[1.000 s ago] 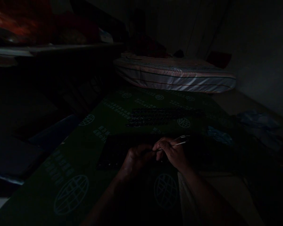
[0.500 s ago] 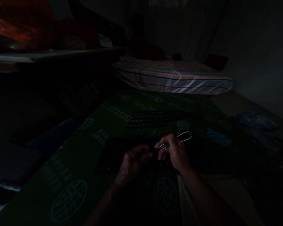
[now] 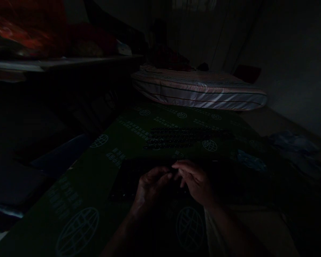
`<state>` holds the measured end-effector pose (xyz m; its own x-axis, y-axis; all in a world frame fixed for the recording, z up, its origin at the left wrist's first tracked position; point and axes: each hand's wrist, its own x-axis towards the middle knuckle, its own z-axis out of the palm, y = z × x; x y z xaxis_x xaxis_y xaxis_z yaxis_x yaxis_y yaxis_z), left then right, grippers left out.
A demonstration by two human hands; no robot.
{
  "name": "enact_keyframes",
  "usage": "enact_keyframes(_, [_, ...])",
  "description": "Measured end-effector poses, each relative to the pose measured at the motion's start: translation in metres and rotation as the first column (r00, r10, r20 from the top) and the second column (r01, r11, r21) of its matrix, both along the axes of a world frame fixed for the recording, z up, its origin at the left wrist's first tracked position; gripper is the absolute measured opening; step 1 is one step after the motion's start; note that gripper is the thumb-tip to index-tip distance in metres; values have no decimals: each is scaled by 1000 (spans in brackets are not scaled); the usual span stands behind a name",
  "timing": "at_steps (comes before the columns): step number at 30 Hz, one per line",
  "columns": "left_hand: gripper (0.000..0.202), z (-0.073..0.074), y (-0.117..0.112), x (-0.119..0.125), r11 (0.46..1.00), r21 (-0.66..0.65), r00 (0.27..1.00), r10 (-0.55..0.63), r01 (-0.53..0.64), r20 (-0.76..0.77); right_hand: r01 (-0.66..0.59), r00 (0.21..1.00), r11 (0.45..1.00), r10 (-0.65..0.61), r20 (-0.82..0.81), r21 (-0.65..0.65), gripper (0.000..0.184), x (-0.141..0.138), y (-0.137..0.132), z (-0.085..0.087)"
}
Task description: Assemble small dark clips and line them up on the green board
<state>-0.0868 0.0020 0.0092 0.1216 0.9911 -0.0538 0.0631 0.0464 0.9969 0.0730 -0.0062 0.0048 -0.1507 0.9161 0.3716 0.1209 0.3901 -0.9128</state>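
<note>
A dark keyboard (image 3: 123, 178) lies across the green surface under both hands; its detail is mostly lost in the gloom. My left hand (image 3: 152, 182) is over its left-middle part, thumb and forefinger pinched together. Whatever those fingertips hold is too dark to make out. Close by on the right, my right hand (image 3: 194, 180) has its fingers bent toward the left fingertips. The wire keycap puller seen earlier does not show now, and the right palm is hidden. Beyond the keyboard, several rows of black keycaps (image 3: 182, 136) are laid out.
The green printed sheet (image 3: 77, 189) covers the work surface. A crumpled clear plastic bag (image 3: 251, 160) lies at right. A striped mattress (image 3: 198, 89) stands behind, and a loaded shelf (image 3: 56, 62) is at upper left. Pale cloth (image 3: 251, 225) lies at lower right.
The wire keycap puller, which stuck out of my right hand, is out of sight. My right fingers have turned and bent toward the left fingertips. My left hand stays nearly in place.
</note>
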Motion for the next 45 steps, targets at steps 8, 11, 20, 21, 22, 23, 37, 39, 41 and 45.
enact_keyframes(8, [14,1,1,-1,998,-41,999,47,-46,11,-12,911,962,-102,400,273,25,-6,-3,-1])
enact_keyframes(11, [15,5,1,-1,994,-73,997,78,-76,16,-6,895,956,-126,429,294,22,-7,-2,-3])
enact_keyframes(20, [10,5,1,-2,998,-59,999,39,-38,17,47,849,933,-225,478,356,17,-9,-2,-1])
enact_keyframes(21, [10,4,1,-3,997,-67,999,38,-37,16,46,837,931,-233,495,361,16,-9,-2,0])
enact_keyframes(22, [11,3,1,-3,997,-73,999,41,-40,18,40,824,931,-236,515,362,16,-10,-2,0])
enact_keyframes(23, [11,3,1,-3,996,-78,999,45,-43,20,36,812,930,-240,532,365,16,-10,-2,0])
enact_keyframes(37, [19,-6,0,0,1000,-15,997,22,-23,-73,224,599,908,-414,685,353,20,61,47,-2])
enact_keyframes(39, [18,-7,0,0,1000,5,992,1,-1,-125,258,501,911,-410,762,320,20,80,65,-5])
enact_keyframes(41, [17,-8,0,-1,999,25,987,-18,22,-158,262,416,922,-375,829,286,21,93,81,-8])
enact_keyframes(45, [16,-10,0,-2,997,46,984,-49,58,-173,269,293,939,-292,910,215,22,100,98,-15])
